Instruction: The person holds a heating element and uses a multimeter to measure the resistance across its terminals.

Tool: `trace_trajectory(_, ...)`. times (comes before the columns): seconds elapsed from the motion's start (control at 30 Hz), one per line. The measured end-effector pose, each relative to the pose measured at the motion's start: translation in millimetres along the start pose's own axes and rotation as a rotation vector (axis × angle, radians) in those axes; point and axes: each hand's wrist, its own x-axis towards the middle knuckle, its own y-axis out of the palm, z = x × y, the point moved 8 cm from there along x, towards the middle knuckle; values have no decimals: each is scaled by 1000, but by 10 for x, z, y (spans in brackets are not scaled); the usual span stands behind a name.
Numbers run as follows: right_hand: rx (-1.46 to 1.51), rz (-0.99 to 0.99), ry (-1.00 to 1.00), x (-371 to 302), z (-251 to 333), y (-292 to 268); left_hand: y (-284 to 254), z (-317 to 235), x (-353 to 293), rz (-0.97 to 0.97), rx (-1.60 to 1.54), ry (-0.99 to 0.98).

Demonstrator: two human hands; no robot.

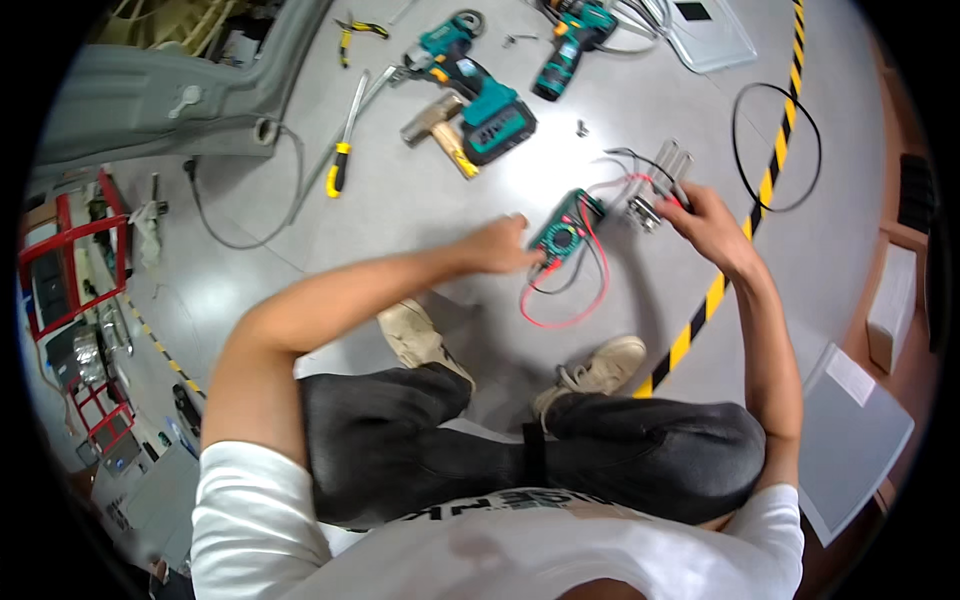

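A green digital multimeter (565,233) lies on the floor in front of me, its round dial facing up and red and black leads plugged in at its near end. Beside that near end is my left hand (503,246), slightly blurred, thumb and fingers apart, with nothing held. My right hand (708,228) is closed on the multimeter's test probes (677,200); the fingers partly cover them. The probes are over a silver metal part (645,212) with long bars, on the floor to the right of the meter. The red lead (575,324) loops toward my feet.
Farther off lie a hammer (433,124), a cordless impact wrench (490,110), another cordless tool (572,50), a yellow-black screwdriver (342,165) and pliers (352,38). A black cable loop (735,130) crosses the striped floor tape (712,295). A grey panel (160,105) stands left.
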Motion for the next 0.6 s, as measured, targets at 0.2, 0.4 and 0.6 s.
trace_trajectory(0.2, 34, 57, 28, -29, -43, 198, 221, -302, 171, -99, 168, -237)
trace_trajectory(0.4, 72, 70, -43, 93, 55, 210, 459, -292, 264, -253, 140, -243)
trace_trajectory(0.6, 17, 46, 74, -241, -66, -30, 275, -394, 209, -216, -46, -220)
